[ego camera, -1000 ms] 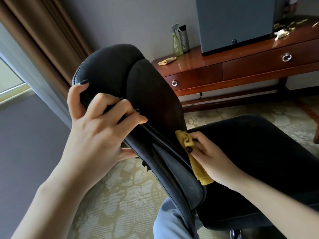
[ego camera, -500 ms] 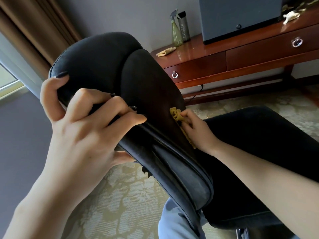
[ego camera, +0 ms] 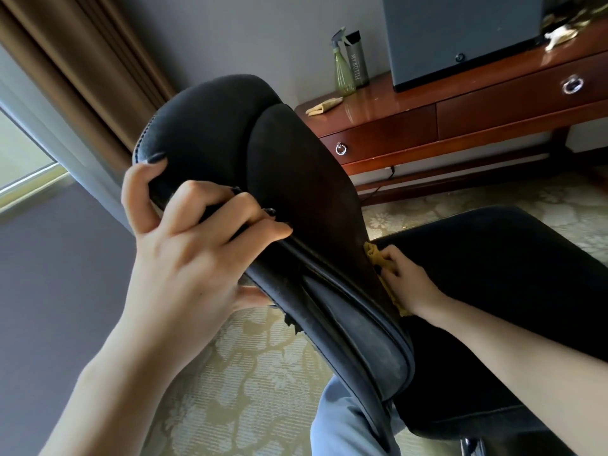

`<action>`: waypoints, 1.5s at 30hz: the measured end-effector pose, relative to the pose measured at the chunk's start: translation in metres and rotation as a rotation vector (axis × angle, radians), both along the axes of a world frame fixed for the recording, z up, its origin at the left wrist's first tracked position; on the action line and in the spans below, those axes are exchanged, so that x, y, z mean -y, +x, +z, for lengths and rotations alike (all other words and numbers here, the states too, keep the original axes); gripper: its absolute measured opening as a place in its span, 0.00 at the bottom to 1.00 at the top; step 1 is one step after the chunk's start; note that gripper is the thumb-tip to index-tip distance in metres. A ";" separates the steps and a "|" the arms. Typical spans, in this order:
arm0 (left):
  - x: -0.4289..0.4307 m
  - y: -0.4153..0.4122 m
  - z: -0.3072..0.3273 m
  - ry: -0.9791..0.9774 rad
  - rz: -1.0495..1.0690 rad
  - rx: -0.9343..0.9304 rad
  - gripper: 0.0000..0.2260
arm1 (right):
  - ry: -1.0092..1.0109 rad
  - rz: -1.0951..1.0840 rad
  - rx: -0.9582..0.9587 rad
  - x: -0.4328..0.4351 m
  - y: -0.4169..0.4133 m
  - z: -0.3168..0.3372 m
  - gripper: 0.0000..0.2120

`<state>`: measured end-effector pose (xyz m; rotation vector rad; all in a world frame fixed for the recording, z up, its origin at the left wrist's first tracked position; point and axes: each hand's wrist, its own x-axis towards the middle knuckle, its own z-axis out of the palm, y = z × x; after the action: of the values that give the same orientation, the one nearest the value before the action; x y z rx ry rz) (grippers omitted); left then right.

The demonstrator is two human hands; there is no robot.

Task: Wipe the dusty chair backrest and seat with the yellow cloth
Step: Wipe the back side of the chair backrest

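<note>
A black padded chair fills the middle of the head view. Its backrest (ego camera: 289,179) tilts toward me, and its dark seat (ego camera: 493,268) spreads out to the right. My left hand (ego camera: 194,255) grips the upper edge of the backrest, thumb on one side and fingers curled over the other. My right hand (ego camera: 408,284) presses the yellow cloth (ego camera: 375,258) against the lower front of the backrest, near where it meets the seat. Most of the cloth is hidden under the hand and behind the backrest's edge.
A red-brown wooden desk (ego camera: 477,106) stands behind the chair, carrying a green spray bottle (ego camera: 343,67), a grey bottle (ego camera: 358,60), a second folded cloth (ego camera: 324,105) and a dark monitor (ego camera: 460,37). Brown curtains (ego camera: 82,67) hang at the left. The floor is patterned carpet (ego camera: 246,373).
My right hand moved the cloth along the front of the backrest and now presses it near the seat joint. The left hand kept its grip.
</note>
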<state>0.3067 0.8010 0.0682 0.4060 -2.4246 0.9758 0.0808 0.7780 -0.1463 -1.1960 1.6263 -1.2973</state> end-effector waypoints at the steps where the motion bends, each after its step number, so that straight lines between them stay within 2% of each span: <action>1: 0.000 0.003 -0.001 -0.013 0.053 0.021 0.19 | 0.006 0.013 0.006 -0.008 0.001 -0.002 0.06; 4: -0.001 0.009 0.000 0.023 0.206 0.068 0.24 | 0.002 0.056 0.016 -0.031 0.002 -0.002 0.08; 10: -0.008 0.006 0.001 0.089 0.221 0.084 0.25 | -0.076 0.081 0.080 -0.066 0.011 0.008 0.09; 20: -0.009 0.006 0.001 0.075 0.244 0.097 0.24 | -0.362 0.210 0.102 -0.086 0.032 0.067 0.09; 28: -0.005 0.007 -0.001 0.009 0.230 0.094 0.24 | -0.662 0.304 -0.059 -0.082 0.059 0.102 0.10; 33: -0.005 0.008 -0.003 0.003 0.212 0.078 0.24 | -0.796 0.236 -0.131 -0.075 0.069 0.091 0.12; 37: -0.005 0.008 -0.002 0.012 0.191 0.055 0.24 | -0.811 0.179 -0.140 -0.076 0.066 0.070 0.13; 45: -0.006 0.007 -0.001 0.030 0.188 0.052 0.25 | -0.691 0.101 -0.094 -0.090 0.057 0.031 0.15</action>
<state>0.3136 0.8065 0.0669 0.6362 -2.4845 1.0414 0.1376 0.8683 -0.1151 -1.7339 1.1763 -1.8297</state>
